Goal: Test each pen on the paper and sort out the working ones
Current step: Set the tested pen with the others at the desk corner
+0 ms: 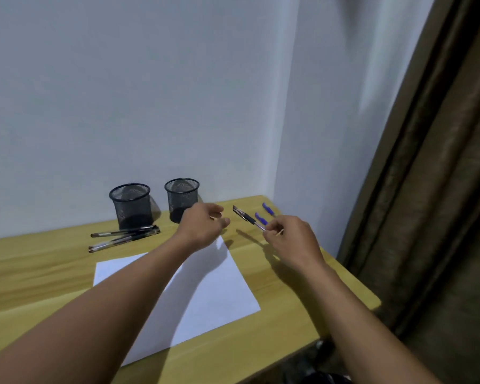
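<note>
A white sheet of paper [211, 295] lies in the middle of the wooden table [39, 275]. My right hand [291, 239] is shut on a black-capped pen [247, 217], held above the table with the cap end pointing up and left. My left hand [203, 225] hovers just left of that pen, fingers apart and holding nothing. Two blue-capped pens [263, 214] lie on the table beyond my right hand, partly hidden by it. Several black pens [122, 236] lie in a loose pile to the left, in front of the cups.
Two black mesh pen cups [130, 206] [182, 199] stand against the white wall at the back. The table's right edge drops off near a brown curtain [427, 189]. The wall corner is close behind the blue pens.
</note>
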The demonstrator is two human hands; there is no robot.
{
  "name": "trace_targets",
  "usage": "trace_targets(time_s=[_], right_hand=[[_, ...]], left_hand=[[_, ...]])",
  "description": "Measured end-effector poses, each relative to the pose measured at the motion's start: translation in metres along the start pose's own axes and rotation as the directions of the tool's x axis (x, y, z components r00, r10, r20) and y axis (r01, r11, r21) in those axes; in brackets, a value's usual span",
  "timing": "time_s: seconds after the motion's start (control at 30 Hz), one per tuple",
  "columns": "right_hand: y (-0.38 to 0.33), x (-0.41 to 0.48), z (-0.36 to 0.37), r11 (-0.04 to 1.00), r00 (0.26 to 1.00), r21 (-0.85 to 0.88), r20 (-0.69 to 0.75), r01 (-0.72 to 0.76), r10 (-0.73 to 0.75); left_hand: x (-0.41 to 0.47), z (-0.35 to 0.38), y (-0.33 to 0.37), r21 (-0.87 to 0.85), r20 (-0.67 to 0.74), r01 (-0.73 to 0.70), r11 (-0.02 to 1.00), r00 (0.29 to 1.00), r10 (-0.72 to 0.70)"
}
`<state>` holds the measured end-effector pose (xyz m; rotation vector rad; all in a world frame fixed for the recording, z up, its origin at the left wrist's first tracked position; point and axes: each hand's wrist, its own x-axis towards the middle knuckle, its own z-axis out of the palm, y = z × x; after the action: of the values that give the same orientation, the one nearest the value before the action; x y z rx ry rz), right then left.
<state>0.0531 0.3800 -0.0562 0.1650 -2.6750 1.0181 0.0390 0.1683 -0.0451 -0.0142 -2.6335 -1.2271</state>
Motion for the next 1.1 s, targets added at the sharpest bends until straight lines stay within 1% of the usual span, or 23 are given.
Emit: trace_targets(time_s=[0.07,0.17,0.3,0.43,0.63,0.73,0.83,0.9,1.1], right_hand=[[0.011,0.008,0.004,0.994,0.999,-0.094,-0.02,-0.047,0.046],[0.021,0.019,0.015,0.979,0.998,-0.19,-0.01,-0.069,0.068],[0.028,0.036,0.029,0.958,0.996,-0.273,-0.005,-0.091,0.093],[0.032,0.045,0.035,0.951,0.997,-0.3,-0.004,-0.074,0.077],[0.034,0.042,0.029,0.959,0.998,-0.275,-0.034,-0.068,0.061],[0.028,0.038,0.022,0.962,0.999,-0.271,-0.016,-0.035,0.032],[0.015,0.035,0.012,0.964,0.999,-0.265,0.046,0.019,-0.007],[0.004,0.034,0.008,0.965,0.997,-0.259,0.08,0.044,-0.024],[-0.048,0.034,0.025,0.981,0.977,-0.14,0.185,0.135,-0.108]], left_hand=[[0.017,0.016,0.001,0.17,0.066,-0.032,0.985,0.998,0.021],[0.042,0.035,0.0,0.334,0.168,-0.048,0.941,0.986,-0.009],[0.064,0.054,0.003,0.459,0.261,-0.038,0.888,0.961,-0.094],[0.074,0.063,0.004,0.557,0.33,-0.066,0.828,0.932,-0.148],[0.074,0.064,0.001,0.538,0.316,-0.052,0.841,0.938,-0.144],[0.068,0.06,0.001,0.506,0.31,-0.047,0.861,0.942,-0.131],[0.056,0.047,0.001,0.454,0.271,-0.035,0.89,0.957,-0.101],[0.046,0.034,-0.001,0.441,0.239,-0.057,0.896,0.969,-0.056],[0.002,-0.026,-0.025,0.45,0.089,-0.062,0.891,0.996,0.025]])
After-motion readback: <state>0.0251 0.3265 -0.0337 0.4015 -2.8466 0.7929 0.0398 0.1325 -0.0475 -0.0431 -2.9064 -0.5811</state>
